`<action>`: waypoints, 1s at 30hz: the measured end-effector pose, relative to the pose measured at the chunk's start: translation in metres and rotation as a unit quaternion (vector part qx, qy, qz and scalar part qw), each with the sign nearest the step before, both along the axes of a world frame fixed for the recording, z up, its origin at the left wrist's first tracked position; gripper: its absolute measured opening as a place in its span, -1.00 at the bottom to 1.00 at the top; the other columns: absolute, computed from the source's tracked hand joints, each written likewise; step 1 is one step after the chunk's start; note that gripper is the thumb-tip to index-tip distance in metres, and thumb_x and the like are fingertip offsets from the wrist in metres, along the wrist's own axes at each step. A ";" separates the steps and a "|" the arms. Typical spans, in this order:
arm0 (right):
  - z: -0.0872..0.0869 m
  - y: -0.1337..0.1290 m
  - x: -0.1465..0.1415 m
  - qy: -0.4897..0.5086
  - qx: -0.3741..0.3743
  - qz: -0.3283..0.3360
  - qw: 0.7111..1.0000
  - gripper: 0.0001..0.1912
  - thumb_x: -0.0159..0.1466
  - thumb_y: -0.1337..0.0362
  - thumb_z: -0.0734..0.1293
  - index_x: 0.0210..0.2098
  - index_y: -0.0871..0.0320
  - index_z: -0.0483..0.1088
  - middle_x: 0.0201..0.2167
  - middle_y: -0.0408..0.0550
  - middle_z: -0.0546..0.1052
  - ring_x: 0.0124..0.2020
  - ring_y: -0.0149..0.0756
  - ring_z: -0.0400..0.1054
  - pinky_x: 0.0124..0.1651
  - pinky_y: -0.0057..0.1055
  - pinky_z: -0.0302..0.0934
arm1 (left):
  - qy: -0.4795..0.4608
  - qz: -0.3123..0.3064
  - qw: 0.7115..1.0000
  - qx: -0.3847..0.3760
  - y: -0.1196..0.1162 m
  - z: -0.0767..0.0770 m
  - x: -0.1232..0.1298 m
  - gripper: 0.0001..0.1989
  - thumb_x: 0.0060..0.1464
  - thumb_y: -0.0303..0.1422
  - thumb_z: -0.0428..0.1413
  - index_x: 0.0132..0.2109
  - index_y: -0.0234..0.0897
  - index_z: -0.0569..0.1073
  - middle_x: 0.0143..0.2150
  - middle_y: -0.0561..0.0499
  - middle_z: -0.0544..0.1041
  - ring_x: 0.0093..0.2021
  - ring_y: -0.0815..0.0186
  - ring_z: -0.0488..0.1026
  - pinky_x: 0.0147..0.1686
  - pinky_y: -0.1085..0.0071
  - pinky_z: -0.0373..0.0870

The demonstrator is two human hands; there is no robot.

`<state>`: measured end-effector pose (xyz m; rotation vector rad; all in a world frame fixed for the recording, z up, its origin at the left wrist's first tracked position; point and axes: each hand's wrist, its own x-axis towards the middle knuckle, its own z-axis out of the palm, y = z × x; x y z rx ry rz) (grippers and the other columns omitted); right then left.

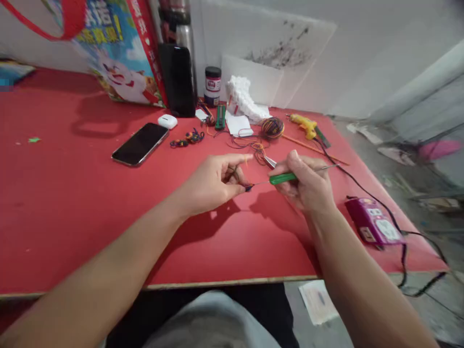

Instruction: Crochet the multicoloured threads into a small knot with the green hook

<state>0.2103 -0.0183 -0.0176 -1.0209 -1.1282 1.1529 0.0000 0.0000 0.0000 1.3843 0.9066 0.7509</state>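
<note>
My left hand (221, 181) pinches a small dark and orange piece of yarn work (249, 187) between thumb and fingers. A strand of orange yarn runs up from it over the outstretched index finger. My right hand (304, 181) is closed around a crochet hook with a green handle (282, 179); its thin metal shaft reaches the piece. A pointed metal tip (269, 162) also juts out by the right fingers; the rest of that tool is hidden. Beyond the hands lies a multicoloured yarn ball (272, 128), with loose strands trailing toward them.
Across the red table (90, 232) are a phone (140, 144), a white earbud case (167, 121), a knotted yarn piece (187, 138), a yellow glue gun (304, 124) and a magenta box (375, 221) with a black cable. A printed bag (123, 63) and a dark jar (212, 86) stand behind.
</note>
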 end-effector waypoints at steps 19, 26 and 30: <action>-0.009 -0.011 -0.009 -0.179 0.143 -0.067 0.971 -0.42 0.41 -0.19 0.45 -0.50 0.14 0.69 -0.73 -0.14 0.42 -0.70 -0.47 0.21 -0.63 -0.46 0.02 | 0.052 0.131 0.990 -0.027 0.004 -0.011 0.005 -0.28 -0.03 -0.77 0.29 0.31 -0.46 0.55 -0.42 0.15 0.59 -0.45 0.46 0.46 -0.33 0.49 0.48; -0.015 -0.015 -0.014 -0.250 0.239 -0.062 0.936 -0.52 0.58 0.01 0.30 -0.30 0.10 0.71 -0.58 -0.13 0.55 -0.64 -0.44 0.31 -0.52 -0.44 0.23 | -0.126 0.127 0.967 -0.183 0.010 -0.006 -0.003 -0.53 -0.10 -0.74 0.36 0.02 -0.48 0.64 -0.44 0.08 0.59 -0.42 0.44 0.52 -0.41 0.56 0.38; -0.020 -0.012 -0.018 -0.336 0.362 -0.020 0.869 -0.75 0.58 0.17 0.33 -0.05 0.11 0.65 -0.34 -0.03 0.68 -0.40 -0.31 0.53 -0.27 -0.36 0.43 | -0.189 0.098 0.939 -0.270 0.014 -0.010 -0.007 -0.63 -0.10 -0.74 0.35 -0.08 -0.49 0.66 -0.41 0.01 0.60 -0.47 0.46 0.48 -0.46 0.56 0.35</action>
